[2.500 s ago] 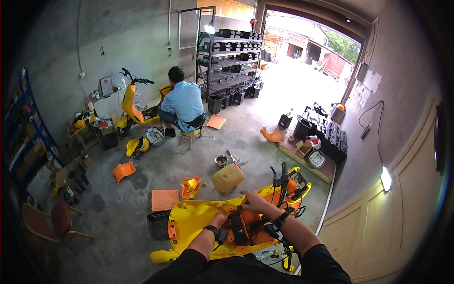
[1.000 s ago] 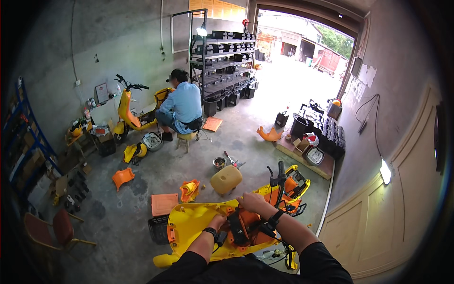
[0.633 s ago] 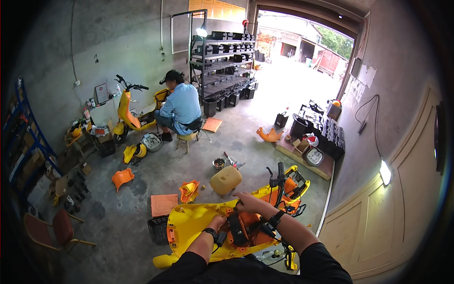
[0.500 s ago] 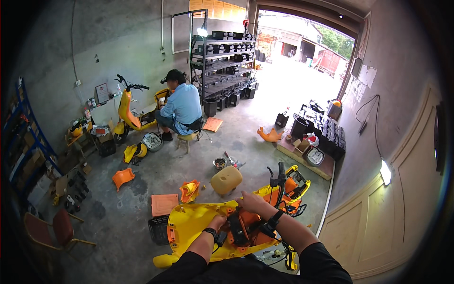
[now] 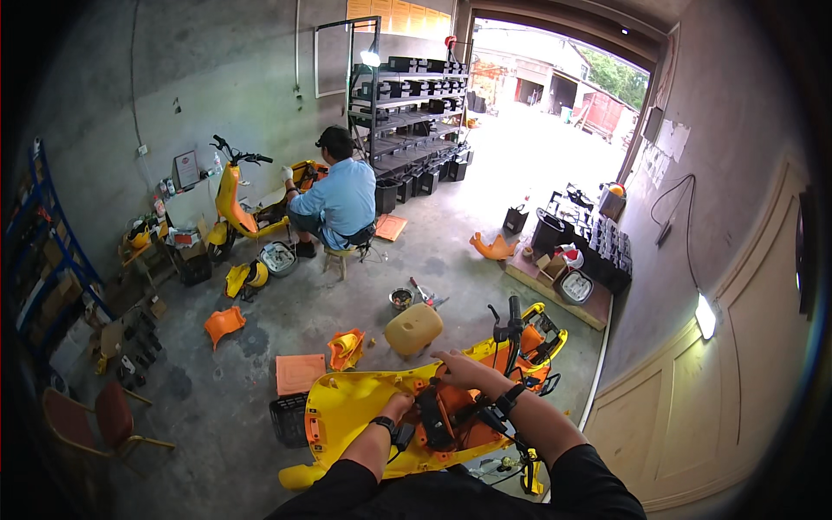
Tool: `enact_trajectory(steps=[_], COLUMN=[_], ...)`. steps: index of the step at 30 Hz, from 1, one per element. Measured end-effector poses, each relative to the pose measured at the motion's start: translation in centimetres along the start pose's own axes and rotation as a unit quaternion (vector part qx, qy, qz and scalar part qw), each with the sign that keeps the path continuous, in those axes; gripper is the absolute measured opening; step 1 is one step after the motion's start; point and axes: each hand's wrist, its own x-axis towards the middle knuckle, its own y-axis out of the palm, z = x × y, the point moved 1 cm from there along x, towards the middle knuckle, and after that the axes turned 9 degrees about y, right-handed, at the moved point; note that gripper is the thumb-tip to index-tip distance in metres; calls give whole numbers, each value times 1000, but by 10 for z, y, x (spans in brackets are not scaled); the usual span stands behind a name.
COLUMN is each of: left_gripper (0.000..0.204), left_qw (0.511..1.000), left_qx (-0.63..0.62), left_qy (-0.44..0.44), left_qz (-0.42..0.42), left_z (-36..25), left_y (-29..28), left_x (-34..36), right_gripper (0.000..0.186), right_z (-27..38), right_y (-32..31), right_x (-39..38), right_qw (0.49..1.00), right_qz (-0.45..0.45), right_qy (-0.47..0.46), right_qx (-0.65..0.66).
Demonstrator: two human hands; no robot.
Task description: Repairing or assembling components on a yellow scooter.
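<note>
Right in front of me lies a yellow scooter body [image 5: 342, 407] on its side, with orange inner parts and black fittings exposed. My left hand [image 5: 399, 406] is closed inside it, beside the black fitting [image 5: 433, 416]; what its fingers hold is hidden. At the body's far rim is my right hand [image 5: 458, 371], fingers bent and closed; whatever is under them is too small to make out. Just beyond the right hand rise the black handlebars [image 5: 515, 321]. Both wrists wear dark straps.
A tan plastic stool [image 5: 413, 329], a bowl of small parts [image 5: 401, 299] and an orange panel [image 5: 301, 375] lie on the floor ahead. A co-worker [image 5: 334, 195] sits by another yellow scooter [image 5: 234, 199]. Racks of black boxes [image 5: 407, 113] stand behind; a red chair [image 5: 113, 416] is left.
My right hand has shifted slightly along the far rim; my left hand stays nearly in place. The co-worker has turned the head and raised a gloved hand toward the other scooter.
</note>
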Motion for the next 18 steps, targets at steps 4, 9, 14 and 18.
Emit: enact_trajectory(steps=[4, 9, 14, 18], left_gripper=[23, 22, 23, 22], left_qw=[1000, 1000, 999, 999], left_qx=[1, 3, 23, 26], left_qy=[6, 8, 21, 21], left_qz=[-11, -20, -19, -16], left_z=[-1, -4, -3, 0], left_y=[1, 2, 2, -1], left_x=[-2, -8, -2, 7], right_gripper=[52, 46, 50, 57], right_z=[12, 16, 1, 10], right_y=[-7, -12, 2, 0], right_x=[-2, -5, 3, 5], right_qw=[993, 979, 998, 999], right_qz=[16, 56, -22, -5], right_qy=[115, 119, 55, -21], right_qx=[-15, -153, -24, 38])
